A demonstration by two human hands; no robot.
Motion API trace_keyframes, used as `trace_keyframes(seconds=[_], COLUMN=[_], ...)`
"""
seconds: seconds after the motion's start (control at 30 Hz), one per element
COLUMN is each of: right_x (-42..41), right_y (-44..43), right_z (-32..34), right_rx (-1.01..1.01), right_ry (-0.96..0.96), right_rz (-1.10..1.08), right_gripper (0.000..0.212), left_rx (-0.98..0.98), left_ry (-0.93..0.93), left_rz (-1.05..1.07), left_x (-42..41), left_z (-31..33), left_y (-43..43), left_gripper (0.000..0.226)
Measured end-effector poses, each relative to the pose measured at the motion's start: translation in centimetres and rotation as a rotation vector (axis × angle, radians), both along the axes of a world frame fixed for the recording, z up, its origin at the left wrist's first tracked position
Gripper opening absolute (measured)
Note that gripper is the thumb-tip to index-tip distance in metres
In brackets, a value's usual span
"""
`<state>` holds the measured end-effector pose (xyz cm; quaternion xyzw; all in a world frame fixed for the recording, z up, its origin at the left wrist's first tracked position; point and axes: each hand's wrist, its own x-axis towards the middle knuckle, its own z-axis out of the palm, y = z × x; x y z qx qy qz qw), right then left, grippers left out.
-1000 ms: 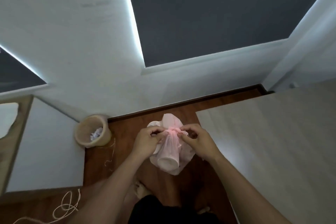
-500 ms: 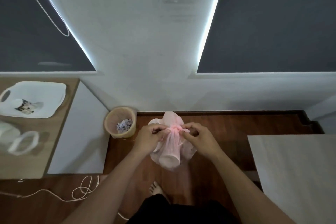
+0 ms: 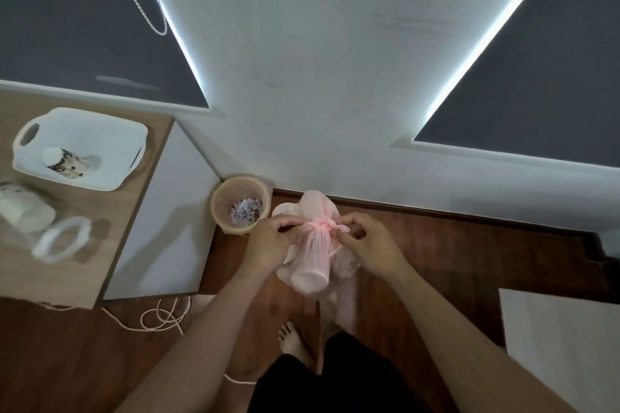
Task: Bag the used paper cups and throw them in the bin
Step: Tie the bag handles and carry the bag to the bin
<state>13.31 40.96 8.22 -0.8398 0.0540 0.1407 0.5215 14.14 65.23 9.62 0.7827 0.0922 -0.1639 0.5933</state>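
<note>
A thin pink plastic bag (image 3: 313, 261) hangs in front of me over the wooden floor, with a white paper cup (image 3: 310, 282) showing through its lower part. The bag's neck is gathered into a knot (image 3: 320, 226). My left hand (image 3: 271, 245) pinches the bag's plastic on the knot's left side. My right hand (image 3: 370, 245) pinches the loose end of the plastic on its right side. A round tan bin (image 3: 228, 198) with crumpled paper inside stands on the floor against the wall, just left of the bag.
A wooden-topped cabinet (image 3: 127, 211) at left carries a white tray (image 3: 110, 151) with a lying cup and a clear jug. A cord (image 3: 161, 315) loops on the floor below it. A pale table corner (image 3: 563, 345) sits at lower right. My bare foot (image 3: 293, 342) is below the bag.
The view has swung left, so the bin now sits close beside the bag and the cabinet has come into view. Both hands keep pinching at the bag's knot.
</note>
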Motion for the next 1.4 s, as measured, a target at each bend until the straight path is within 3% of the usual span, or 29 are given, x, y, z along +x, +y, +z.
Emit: trace_keyframes(seconds=[0.17, 0.4, 0.57, 0.67, 0.9, 1.07, 1.17, 1.3, 1.4], right_x=[4.5, 10.9, 13.8, 15.7, 18.7, 19.7, 20.3, 20.6, 20.0], right_y=[0.9, 1.3, 1.4, 2.1, 3.4, 4.5, 4.9, 5.6, 5.9], right_z=[-1.6, -9.0, -17.4, -24.0, -39.0, -45.5, -47.3, -46.8, -45.4], right_rx=[0.006, -0.053, -0.083, -0.114, -0.198, -0.23, -0.221, -0.196, -0.179], right_ry=[0.029, 0.074, 0.139, 0.188, 0.28, 0.28, 0.22, 0.226, 0.238], right_rz=[0.044, 0.137, 0.141, 0.164, 0.224, 0.224, 0.232, 0.256, 0.245], right_gripper=[0.016, 0.015, 0.014, 0.007, 0.005, 0.007, 0.018, 0.016, 0.016], left_rx=[-0.022, 0.061, 0.261, 0.331, 0.308, 0.284, 0.231, 0.129, 0.16], left_ry=[0.052, 0.007, -0.109, -0.057, 0.104, 0.16, 0.203, 0.231, 0.23], left_rz=[0.169, 0.153, 0.157, 0.176, 0.137, 0.144, 0.11, 0.204, 0.2], left_x=[2.5, 7.2, 10.2, 11.7, 14.0, 15.5, 15.9, 15.3, 14.4], left_z=[-1.8, -7.9, -17.7, -26.0, -40.2, -46.7, -48.9, -48.3, -45.8], left_y=[0.7, 1.0, 0.8, 0.8, 0.9, 1.5, 2.1, 3.2, 3.8], left_gripper=[0.016, 0.011, 0.028, 0.011, 0.005, 0.006, 0.018, 0.047, 0.046])
